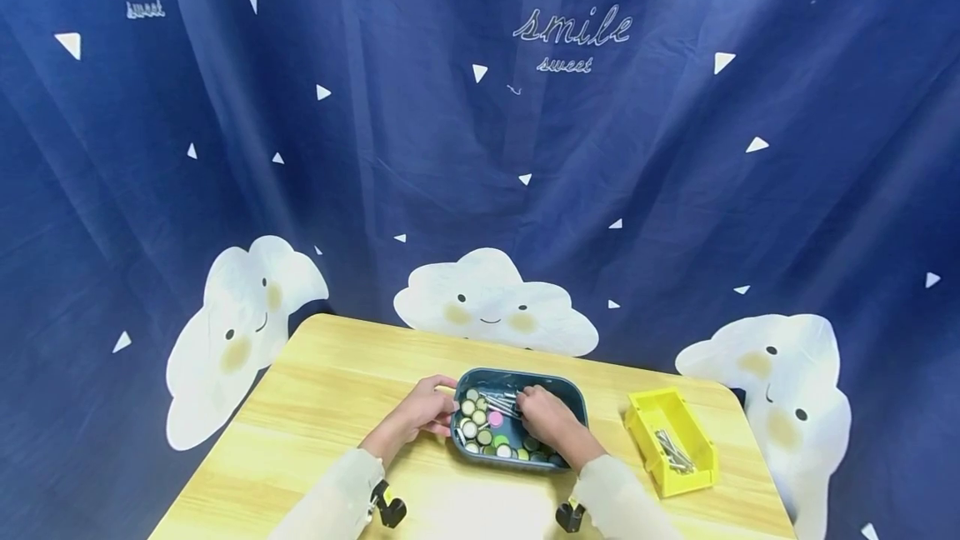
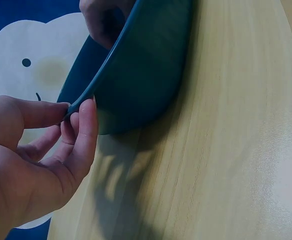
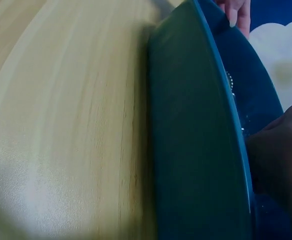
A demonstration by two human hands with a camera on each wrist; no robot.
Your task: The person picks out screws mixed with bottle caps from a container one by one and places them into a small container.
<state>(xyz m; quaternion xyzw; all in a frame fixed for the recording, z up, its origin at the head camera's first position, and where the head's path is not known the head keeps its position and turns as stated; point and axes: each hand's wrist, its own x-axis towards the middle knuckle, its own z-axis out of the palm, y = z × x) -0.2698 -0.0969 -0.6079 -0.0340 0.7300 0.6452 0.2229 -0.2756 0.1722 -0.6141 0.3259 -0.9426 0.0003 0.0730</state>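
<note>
A dark blue rectangular tub [image 1: 517,464] with rounded corners stands on the table. Its rim is pinched at the left end between thumb and fingers of my left hand [image 1: 429,403]; the left wrist view shows this grip [image 2: 51,145] close up. Inside lie several round bottle caps [image 1: 484,437], mostly pale, with a pink cap [image 1: 495,419] and some green ones. Long thin metal rods [image 1: 501,403], like nails or screws, lie at the tub's far side. My right hand [image 1: 551,417] reaches into the tub beside them, fingers bent downward. Its fingertips are hidden, also in the right wrist view.
A yellow open-topped bin [image 1: 705,444] with several similar metal rods [image 1: 673,452] in it stands to the right of the tub. The light wooden table [image 1: 352,357] has rounded far corners. Behind it hangs a blue curtain [image 1: 450,148] with printed clouds.
</note>
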